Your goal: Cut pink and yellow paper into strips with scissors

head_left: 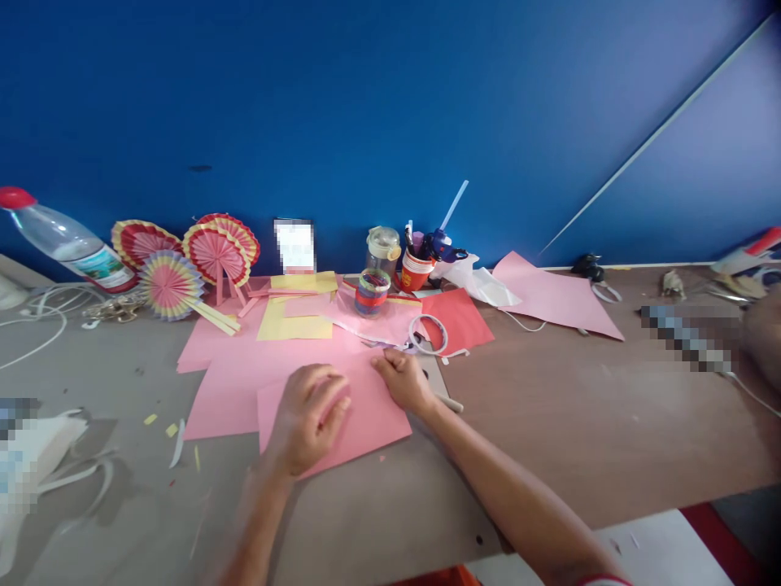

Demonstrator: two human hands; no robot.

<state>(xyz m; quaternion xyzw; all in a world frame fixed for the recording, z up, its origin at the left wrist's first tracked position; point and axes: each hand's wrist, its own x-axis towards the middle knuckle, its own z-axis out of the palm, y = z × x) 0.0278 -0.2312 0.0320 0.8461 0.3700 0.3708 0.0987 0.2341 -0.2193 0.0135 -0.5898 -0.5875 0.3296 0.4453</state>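
In the head view, the top pink sheet (373,417) lies toward the front edge of the counter (579,423), over other pink paper. The left hand (314,419) is above it, half curled, thumb apart from fingers. The right hand (406,381) is folded closed at its far right corner; I cannot tell if it pinches paper. A tape roll (445,335) lies just beyond. Paper fans (218,254) stand near the back edge.

so the pink sheet (375,419) is plain, straight-edged and pretty much flat on the grey desk (354,529), sitting kinda skewed, with its lowest corner pointing at the desk's front edge. its right-hand corner is near the desk's right edge, and it overlaps a second pink sheet (225,399), also flat, that sticks out to the left
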